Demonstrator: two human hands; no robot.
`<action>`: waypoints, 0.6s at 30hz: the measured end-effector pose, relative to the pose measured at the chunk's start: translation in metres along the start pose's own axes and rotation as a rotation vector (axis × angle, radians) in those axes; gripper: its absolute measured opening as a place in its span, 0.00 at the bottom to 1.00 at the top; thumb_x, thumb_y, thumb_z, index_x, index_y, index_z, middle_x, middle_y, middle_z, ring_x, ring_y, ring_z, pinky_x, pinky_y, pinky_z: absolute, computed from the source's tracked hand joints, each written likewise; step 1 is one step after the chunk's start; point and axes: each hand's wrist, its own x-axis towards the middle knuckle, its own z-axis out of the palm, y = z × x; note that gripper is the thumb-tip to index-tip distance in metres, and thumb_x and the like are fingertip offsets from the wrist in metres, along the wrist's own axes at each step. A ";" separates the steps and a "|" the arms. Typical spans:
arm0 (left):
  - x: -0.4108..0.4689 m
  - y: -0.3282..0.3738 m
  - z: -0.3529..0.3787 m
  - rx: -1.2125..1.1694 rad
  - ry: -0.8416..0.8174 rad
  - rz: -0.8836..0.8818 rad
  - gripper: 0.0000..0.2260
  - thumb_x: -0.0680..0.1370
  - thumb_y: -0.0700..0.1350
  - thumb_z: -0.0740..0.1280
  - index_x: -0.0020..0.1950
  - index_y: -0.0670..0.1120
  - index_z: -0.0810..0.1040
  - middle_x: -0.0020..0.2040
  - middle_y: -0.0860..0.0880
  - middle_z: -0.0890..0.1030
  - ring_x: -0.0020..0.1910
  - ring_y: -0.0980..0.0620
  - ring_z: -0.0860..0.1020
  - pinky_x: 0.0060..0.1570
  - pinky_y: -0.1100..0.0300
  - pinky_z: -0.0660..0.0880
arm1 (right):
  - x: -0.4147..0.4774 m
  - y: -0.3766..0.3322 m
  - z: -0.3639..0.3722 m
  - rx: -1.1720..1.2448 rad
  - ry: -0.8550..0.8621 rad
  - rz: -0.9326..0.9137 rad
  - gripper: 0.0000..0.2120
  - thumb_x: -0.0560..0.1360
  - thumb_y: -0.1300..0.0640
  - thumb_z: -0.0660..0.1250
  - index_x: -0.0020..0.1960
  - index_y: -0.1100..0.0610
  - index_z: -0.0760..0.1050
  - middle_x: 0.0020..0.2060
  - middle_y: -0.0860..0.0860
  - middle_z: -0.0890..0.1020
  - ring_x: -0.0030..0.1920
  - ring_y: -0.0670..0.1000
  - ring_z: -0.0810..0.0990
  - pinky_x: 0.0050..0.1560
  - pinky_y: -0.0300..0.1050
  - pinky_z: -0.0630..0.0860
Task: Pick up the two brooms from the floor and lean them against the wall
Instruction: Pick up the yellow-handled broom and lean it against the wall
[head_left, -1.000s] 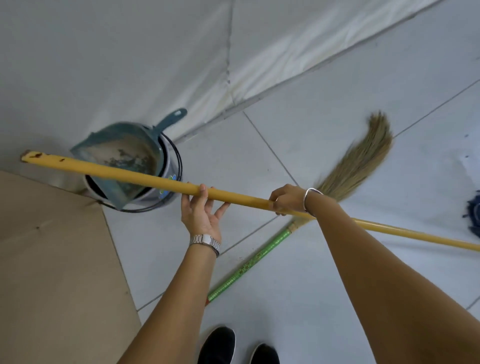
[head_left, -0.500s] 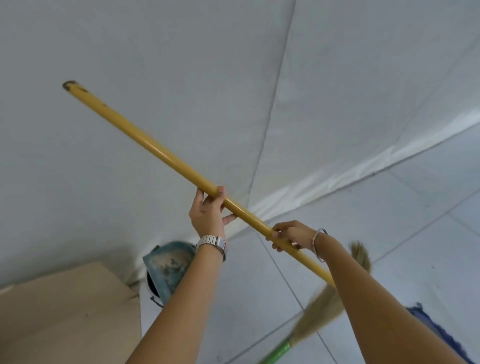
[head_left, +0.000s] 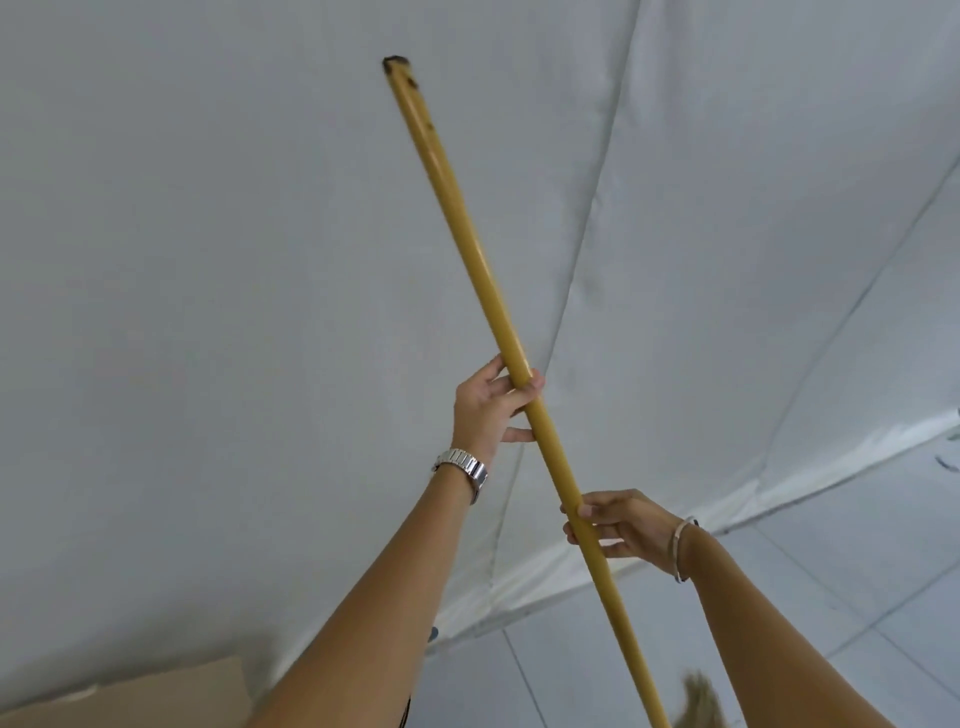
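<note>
A long yellow broom handle stands nearly upright in front of the white tiled wall, its dark top end high in the view. My left hand, with a metal watch on the wrist, grips the handle at mid-height. My right hand, with a bangle on the wrist, grips it lower down. The handle's lower end runs out of view at the bottom. The straw tip of the second broom shows on the floor at the bottom right; the remainder is out of frame.
A brown cardboard sheet lies at the bottom left, against the wall. The white tiled floor shows at the right, meeting the wall along a pale skirting. A small blue piece peeks out beside my left forearm.
Both hands have swung the yellow handle from lying level to steeply upright, top end toward the wall. The view has tilted up, so the dustpan and bin have dropped out of sight.
</note>
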 end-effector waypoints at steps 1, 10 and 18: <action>-0.003 0.016 0.008 0.004 -0.040 0.008 0.20 0.70 0.39 0.73 0.61 0.45 0.76 0.44 0.49 0.84 0.43 0.50 0.83 0.34 0.45 0.82 | -0.012 -0.009 -0.003 0.013 0.000 -0.022 0.10 0.71 0.61 0.68 0.52 0.60 0.81 0.47 0.59 0.85 0.51 0.56 0.83 0.47 0.47 0.78; -0.024 0.108 0.075 0.068 -0.326 0.115 0.15 0.71 0.38 0.72 0.55 0.47 0.75 0.47 0.48 0.83 0.40 0.49 0.84 0.32 0.50 0.81 | -0.093 -0.063 -0.024 0.047 -0.029 -0.174 0.17 0.65 0.60 0.73 0.53 0.62 0.80 0.46 0.59 0.85 0.52 0.58 0.83 0.46 0.49 0.81; -0.052 0.189 0.102 0.150 -0.398 0.234 0.19 0.71 0.37 0.71 0.61 0.40 0.74 0.48 0.50 0.78 0.39 0.50 0.84 0.27 0.56 0.79 | -0.140 -0.117 -0.009 0.030 -0.031 -0.333 0.16 0.60 0.60 0.76 0.47 0.61 0.83 0.42 0.57 0.86 0.46 0.56 0.85 0.45 0.48 0.83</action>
